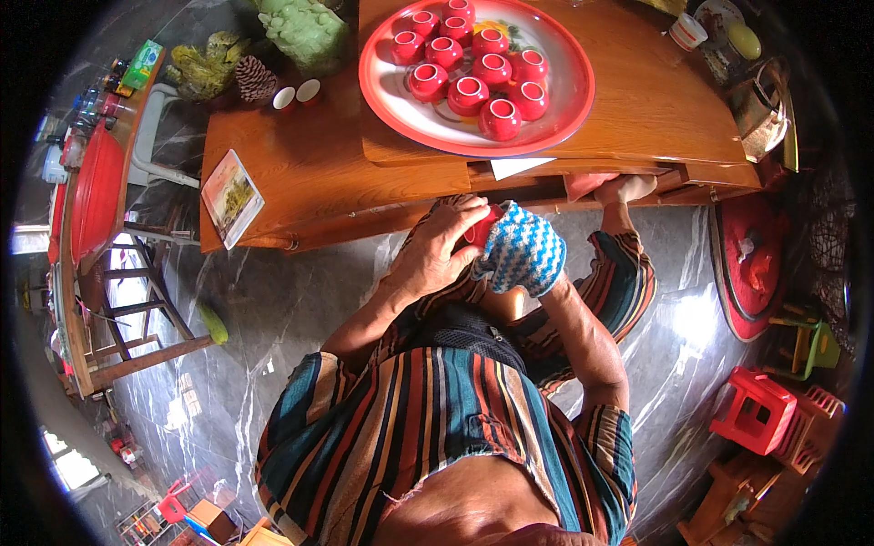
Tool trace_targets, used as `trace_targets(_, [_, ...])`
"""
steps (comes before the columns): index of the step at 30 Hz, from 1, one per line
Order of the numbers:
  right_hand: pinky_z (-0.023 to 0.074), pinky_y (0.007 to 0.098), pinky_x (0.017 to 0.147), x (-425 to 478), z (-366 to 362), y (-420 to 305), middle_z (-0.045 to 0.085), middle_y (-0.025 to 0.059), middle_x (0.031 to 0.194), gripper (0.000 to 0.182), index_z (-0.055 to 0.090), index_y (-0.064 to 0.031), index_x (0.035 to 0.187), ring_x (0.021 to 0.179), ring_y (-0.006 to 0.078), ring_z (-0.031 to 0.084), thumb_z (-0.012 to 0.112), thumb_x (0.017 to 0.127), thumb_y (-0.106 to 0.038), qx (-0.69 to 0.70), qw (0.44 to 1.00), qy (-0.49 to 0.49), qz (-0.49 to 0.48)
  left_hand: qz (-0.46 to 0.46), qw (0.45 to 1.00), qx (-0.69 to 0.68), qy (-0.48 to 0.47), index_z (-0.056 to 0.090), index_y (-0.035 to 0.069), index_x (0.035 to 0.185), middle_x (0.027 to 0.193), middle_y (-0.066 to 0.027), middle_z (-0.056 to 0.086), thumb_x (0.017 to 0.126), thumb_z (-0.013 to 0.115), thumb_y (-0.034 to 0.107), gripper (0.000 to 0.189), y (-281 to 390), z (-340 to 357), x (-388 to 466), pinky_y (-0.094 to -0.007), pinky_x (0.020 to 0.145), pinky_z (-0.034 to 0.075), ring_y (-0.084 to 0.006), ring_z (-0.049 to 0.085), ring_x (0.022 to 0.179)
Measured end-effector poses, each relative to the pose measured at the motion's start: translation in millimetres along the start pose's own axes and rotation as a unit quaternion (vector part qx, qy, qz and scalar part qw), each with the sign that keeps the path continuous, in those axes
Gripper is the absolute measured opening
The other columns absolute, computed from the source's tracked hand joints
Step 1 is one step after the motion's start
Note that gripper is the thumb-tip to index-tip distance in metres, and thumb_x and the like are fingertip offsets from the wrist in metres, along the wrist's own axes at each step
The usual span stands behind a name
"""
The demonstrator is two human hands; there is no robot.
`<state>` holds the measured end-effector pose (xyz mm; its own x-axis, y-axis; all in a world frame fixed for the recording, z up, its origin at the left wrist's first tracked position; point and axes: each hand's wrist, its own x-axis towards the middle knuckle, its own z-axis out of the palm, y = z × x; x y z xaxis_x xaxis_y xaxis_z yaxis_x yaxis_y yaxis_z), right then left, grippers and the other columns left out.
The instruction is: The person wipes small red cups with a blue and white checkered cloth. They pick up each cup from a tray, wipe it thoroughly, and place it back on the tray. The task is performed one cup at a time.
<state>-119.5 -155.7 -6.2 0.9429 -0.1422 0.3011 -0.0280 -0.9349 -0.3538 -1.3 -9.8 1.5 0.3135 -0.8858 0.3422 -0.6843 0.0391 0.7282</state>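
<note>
My left hand [440, 239] grips a small red cup [483, 227] above my lap, with its fingers over the far side and its thumb near me. A blue-and-white zigzag knitted cloth [524, 249] covers my right hand [546, 276] and presses against the right side of that cup. The cloth hides the right fingers. Beyond my hands, several glossy red cups [468, 95] rest upside down on a round enamel tray [478, 149] with a red rim and a floral centre.
The tray stands on a wooden table [307, 170] with an open drawer [546, 194]. Two cups [295, 95], a pine cone [256, 78], a green carving [304, 34] and a booklet [232, 198] sit left. A red plastic stool [753, 409] stands right. My bare foot [631, 188] rests at the drawer.
</note>
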Motion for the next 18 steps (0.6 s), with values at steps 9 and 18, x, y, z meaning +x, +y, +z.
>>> trace_targets(9, [0.0497, 0.0379, 0.060, 3, -11, -1, 0.059, 0.0093, 0.080, 0.024, 0.065, -0.0154, 0.073, 0.072, 0.0278, 0.060, 0.072, 0.055, -0.028, -0.052, 0.996, -0.066, -0.017, -0.010, 0.999, -0.011, 0.042, 0.047, 0.005, 0.131, 0.133, -0.0146, 0.050, 0.074, 0.072, 0.004, 0.062, 6, 1, -7, -0.0402, 0.103, 0.039, -0.0318, 0.050, 0.120])
trace_targets(18, [0.0490, 0.0324, 0.081, -40, 43, 4, 0.063, 0.0092, 0.104, 0.040, 0.061, -0.0067, 0.112, 0.094, 0.0253, 0.061, 0.071, 0.076, -0.021, 0.276, 0.950, 0.051, 0.136, -0.320, 0.826, -0.463, 0.007, 0.057, 0.003, 0.111, 0.089, -0.0055, 0.062, 0.093, 0.053, 0.047, 0.048, -18, 0, -9, -0.0251, 0.061, 0.050, -0.0136, 0.060, 0.070])
